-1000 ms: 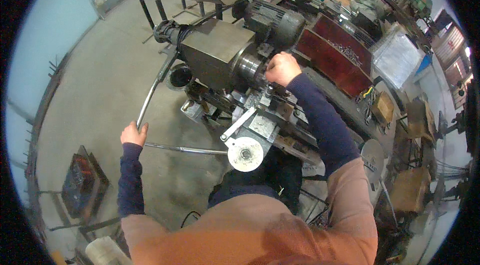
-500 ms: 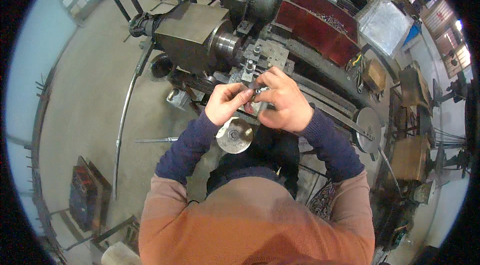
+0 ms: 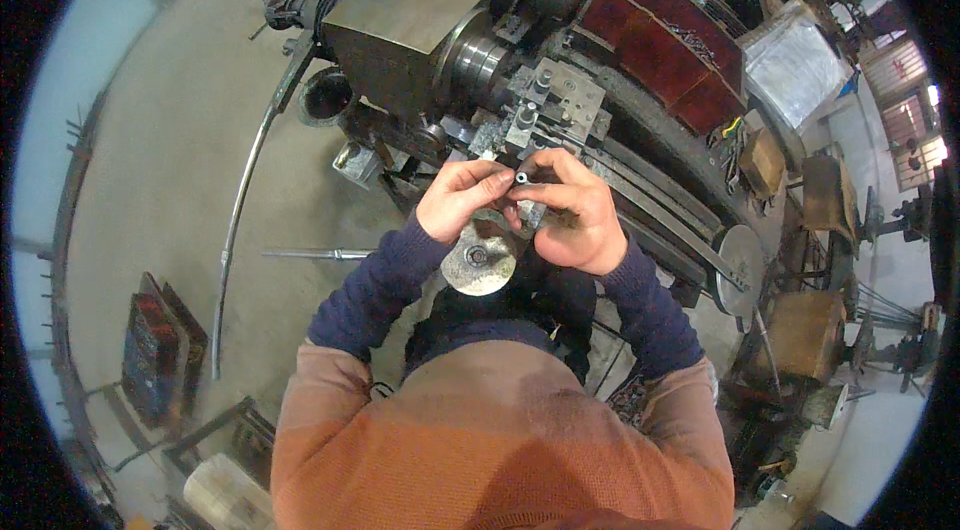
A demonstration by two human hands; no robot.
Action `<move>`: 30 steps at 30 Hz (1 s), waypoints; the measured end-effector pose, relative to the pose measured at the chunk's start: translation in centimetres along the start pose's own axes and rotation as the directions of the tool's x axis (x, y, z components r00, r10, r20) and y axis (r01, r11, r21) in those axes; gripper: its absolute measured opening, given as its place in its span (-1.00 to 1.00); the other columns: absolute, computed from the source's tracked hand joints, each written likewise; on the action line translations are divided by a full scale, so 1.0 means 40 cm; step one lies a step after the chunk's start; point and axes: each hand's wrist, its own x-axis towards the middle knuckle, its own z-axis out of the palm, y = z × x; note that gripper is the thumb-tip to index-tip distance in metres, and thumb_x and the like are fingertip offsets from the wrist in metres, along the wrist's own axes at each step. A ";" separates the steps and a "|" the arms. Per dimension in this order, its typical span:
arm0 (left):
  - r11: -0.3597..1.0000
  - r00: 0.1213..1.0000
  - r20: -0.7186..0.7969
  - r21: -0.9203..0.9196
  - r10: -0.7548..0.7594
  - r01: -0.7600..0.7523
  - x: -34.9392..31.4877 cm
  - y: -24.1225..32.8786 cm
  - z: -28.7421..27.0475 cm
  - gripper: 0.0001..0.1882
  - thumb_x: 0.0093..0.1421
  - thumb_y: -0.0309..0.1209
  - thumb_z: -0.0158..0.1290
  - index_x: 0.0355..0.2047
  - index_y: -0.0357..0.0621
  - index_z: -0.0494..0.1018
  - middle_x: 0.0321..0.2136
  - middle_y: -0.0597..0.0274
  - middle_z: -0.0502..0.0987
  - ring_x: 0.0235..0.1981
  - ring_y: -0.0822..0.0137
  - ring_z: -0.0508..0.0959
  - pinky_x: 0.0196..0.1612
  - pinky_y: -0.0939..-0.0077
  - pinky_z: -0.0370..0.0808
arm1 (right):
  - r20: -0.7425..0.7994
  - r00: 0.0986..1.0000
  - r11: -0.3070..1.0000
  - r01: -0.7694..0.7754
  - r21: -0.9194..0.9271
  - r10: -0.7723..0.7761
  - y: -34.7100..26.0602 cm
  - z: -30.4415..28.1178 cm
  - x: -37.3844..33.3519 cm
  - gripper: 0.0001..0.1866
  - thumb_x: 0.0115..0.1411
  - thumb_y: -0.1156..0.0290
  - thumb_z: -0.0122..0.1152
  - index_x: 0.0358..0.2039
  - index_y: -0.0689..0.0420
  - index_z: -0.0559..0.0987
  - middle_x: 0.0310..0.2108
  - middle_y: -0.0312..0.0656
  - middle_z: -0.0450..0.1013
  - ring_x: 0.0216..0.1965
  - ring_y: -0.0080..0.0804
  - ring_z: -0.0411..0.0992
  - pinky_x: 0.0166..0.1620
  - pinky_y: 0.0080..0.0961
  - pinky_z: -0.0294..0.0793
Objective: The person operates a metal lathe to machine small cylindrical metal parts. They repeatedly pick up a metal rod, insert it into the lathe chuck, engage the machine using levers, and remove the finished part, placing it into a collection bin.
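Note:
A small round metal piece with a hole in its end (image 3: 521,179) sits pinched between my two hands, in front of a lathe. My left hand (image 3: 452,200) holds it from the left with thumb and forefinger. From the right, my right hand (image 3: 578,215) grips it between thumb and fingertips. Its hole faces up toward me, and the rest is hidden by the fingers. Just beyond the hands are the lathe's tool post (image 3: 560,102) and its shiny chuck (image 3: 476,68). Below them is a round metal handwheel (image 3: 478,268).
A dark red tray (image 3: 640,65) with small metal pieces lies on the lathe's far side. Right of it are pliers (image 3: 728,142) and a cardboard box (image 3: 762,165). A second wheel (image 3: 740,270) stands at right. A long metal rod (image 3: 245,210) slants down at left.
The view has shifted, so the lathe appears lower and farther right. My right fingers have shifted and the small piece's holed end now shows more plainly. Both hands still hold it.

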 end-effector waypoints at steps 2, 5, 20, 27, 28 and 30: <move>1.000 1.000 -0.003 0.000 -0.019 0.019 -0.004 0.006 -0.005 -0.72 0.14 -0.31 -0.12 -0.39 -0.36 0.38 -0.55 0.17 0.46 -0.53 0.39 0.48 -0.42 0.57 0.40 | 0.041 0.999 0.999 -0.011 -0.043 0.013 0.003 0.000 0.008 -0.62 -0.44 0.57 0.09 -0.44 0.19 0.49 -0.37 -0.07 0.32 -0.38 -0.14 0.35 -0.33 -0.46 0.35; 0.986 1.000 -0.027 0.165 0.002 0.003 0.001 0.018 -0.024 -0.69 0.14 -0.29 -0.12 -0.40 -0.37 0.39 -0.59 0.20 0.46 -0.54 0.42 0.48 -0.43 0.60 0.39 | 0.041 0.999 0.996 -0.028 -0.082 0.032 -0.013 -0.010 0.028 -0.59 -0.44 0.57 0.09 -0.40 0.19 0.48 -0.34 -0.05 0.31 -0.34 -0.11 0.35 -0.30 -0.44 0.36; 0.831 0.976 -0.051 0.536 0.210 -0.150 0.021 0.071 -0.036 -0.73 0.09 -0.32 -0.09 -0.51 -0.32 0.43 -0.72 0.23 0.42 -0.68 0.51 0.41 -0.58 0.61 0.34 | 0.301 0.953 0.982 0.030 -0.189 0.029 0.008 -0.026 0.108 -0.69 -0.40 0.50 0.11 -0.48 0.20 0.49 -0.38 -0.05 0.36 -0.37 -0.13 0.36 -0.33 -0.41 0.37; 0.595 0.960 0.076 0.770 0.270 -0.228 0.007 0.130 -0.115 -0.77 0.07 -0.32 -0.08 -0.39 -0.26 0.38 -0.69 0.14 0.42 -0.63 0.35 0.46 -0.53 0.50 0.36 | 0.406 0.914 0.978 0.074 -0.193 0.011 0.059 -0.042 0.208 -0.73 -0.41 0.51 0.05 -0.55 0.14 0.54 -0.44 -0.13 0.41 -0.37 -0.19 0.35 -0.33 -0.43 0.35; 0.519 0.957 0.068 0.828 0.282 -0.212 -0.014 0.154 -0.145 -0.74 0.06 -0.30 -0.08 -0.34 -0.25 0.37 -0.65 0.08 0.45 -0.59 0.23 0.48 -0.51 0.45 0.37 | 0.402 0.915 0.939 0.103 -0.328 0.040 0.091 -0.047 0.232 -0.74 -0.40 0.48 0.05 -0.56 0.13 0.55 -0.47 -0.13 0.42 -0.40 -0.20 0.37 -0.35 -0.42 0.36; 0.299 0.920 -0.025 0.949 0.392 -0.101 -0.071 0.224 -0.178 -0.70 0.05 -0.28 -0.07 -0.29 -0.26 0.36 -0.53 0.03 0.47 -0.50 0.17 0.49 -0.42 0.42 0.39 | 0.352 0.915 0.841 0.027 -0.540 0.197 0.182 -0.066 0.275 -0.75 -0.38 0.42 0.05 -0.57 0.12 0.57 -0.54 -0.13 0.44 -0.46 -0.21 0.40 -0.37 -0.42 0.38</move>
